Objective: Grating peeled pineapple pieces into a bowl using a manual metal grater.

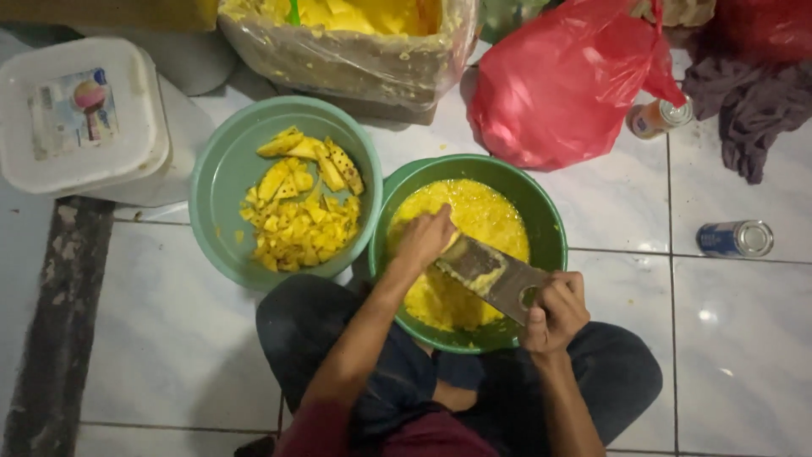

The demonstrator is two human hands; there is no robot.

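A dark green bowl (550, 224) sits between my knees, full of grated yellow pulp (486, 211). A flat metal grater (491, 275) slants across it. My right hand (554, 313) grips the grater's near end at the bowl's rim. My left hand (423, 239) presses a yellow fruit piece, mostly hidden under the fingers, against the grater's upper end. To the left stands a light green bowl (222, 182) holding several yellow fruit chunks (304, 211).
A white lidded tub (80, 114) stands at far left. A plastic-lined box of yellow peelings (347, 51) is behind the bowls, beside a red plastic bag (562, 80). Two cans (734, 239) (660, 117) lie on the white tiles; a dark cloth (753, 106) is at right.
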